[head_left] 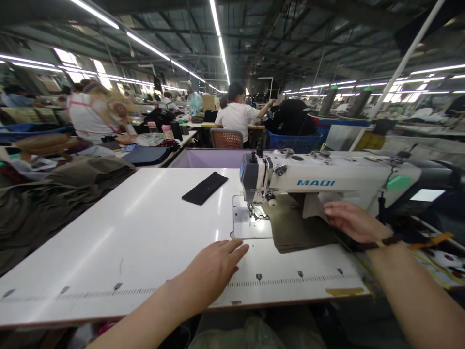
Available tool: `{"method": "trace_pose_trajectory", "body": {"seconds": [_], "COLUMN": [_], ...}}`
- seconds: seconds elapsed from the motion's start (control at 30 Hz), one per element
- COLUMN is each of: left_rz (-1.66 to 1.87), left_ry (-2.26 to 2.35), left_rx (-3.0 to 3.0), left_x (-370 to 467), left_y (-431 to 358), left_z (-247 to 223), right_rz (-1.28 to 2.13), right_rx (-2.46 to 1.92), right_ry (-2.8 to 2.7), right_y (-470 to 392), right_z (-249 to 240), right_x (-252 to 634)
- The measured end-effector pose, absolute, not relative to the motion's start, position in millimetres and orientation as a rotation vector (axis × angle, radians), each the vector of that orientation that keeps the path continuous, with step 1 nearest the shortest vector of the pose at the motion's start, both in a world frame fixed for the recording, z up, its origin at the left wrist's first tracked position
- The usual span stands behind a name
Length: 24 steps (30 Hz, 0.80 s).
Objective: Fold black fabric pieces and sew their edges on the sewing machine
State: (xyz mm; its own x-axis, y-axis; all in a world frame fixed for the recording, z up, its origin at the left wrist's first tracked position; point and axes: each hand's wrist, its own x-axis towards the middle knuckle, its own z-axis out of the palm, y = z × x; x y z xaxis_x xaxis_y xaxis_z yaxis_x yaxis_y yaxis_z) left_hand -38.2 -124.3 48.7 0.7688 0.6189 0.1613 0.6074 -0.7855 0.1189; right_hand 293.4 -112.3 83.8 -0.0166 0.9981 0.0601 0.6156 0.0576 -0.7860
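Observation:
My left hand [214, 271] is over the white table, its fingers apart, in front of the needle plate [241, 228]. Nothing is in it. To the right, my right hand [354, 222] pinches the edge of a grey-brown fabric piece [313, 206] under the arm of the sewing machine [312, 177]. A stack of dark olive fabric [298, 230] lies flat beneath that piece, right of the needle. Farther back on the table rests a small black fabric strip [205, 188], touched by neither hand.
Piled olive fabric [54, 203] lies beyond the table's left side. Behind the table are a lilac bin [214, 158], a chair [227, 139] and a seated person in white [236, 116]. A ruler strip [138, 292] runs along the front edge.

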Motion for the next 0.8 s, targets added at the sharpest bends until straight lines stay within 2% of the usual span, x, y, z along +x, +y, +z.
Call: {"method": "trace_pose_trajectory", "body": {"seconds": [0.13, 0.2, 0.3, 0.43, 0.5, 0.63, 0.8], "left_rz": [0.597, 0.713, 0.666, 0.503, 0.45, 0.341, 0.466], "left_ry": [0.919, 0.801, 0.558, 0.4, 0.466, 0.681, 0.802], "left_rx": [2.893, 2.917, 2.957, 2.898, 2.856, 2.784, 2.804], "left_x": [-22.1, -15.4, -15.0, -32.4, -43.5, -62.5, -87.4], "left_y": [-127.5, -128.2, -128.8, -127.2, -123.8, -114.6, -108.7], "left_z": [44.8, 43.2, 42.6, 39.9, 35.7, 25.8, 16.2], "right_rz": [1.056, 1.079, 1.057, 1.161, 1.015, 0.459, 0.342], "right_rx": [-1.418, -1.303, -1.28, -1.165, -1.243, -1.793, -2.04], "right_ry": [-1.967, -2.083, -2.078, -2.061, -2.047, -2.157, -2.037], "right_y": [-152.2, -172.0, -192.4, -190.3, -175.8, -134.8, -116.0], "right_z": [87.4, 80.0, 63.5, 52.6, 48.6, 25.1, 0.8], "right_x": [233.8, 199.7, 166.5, 166.1, 176.9, 204.1, 230.1]}}
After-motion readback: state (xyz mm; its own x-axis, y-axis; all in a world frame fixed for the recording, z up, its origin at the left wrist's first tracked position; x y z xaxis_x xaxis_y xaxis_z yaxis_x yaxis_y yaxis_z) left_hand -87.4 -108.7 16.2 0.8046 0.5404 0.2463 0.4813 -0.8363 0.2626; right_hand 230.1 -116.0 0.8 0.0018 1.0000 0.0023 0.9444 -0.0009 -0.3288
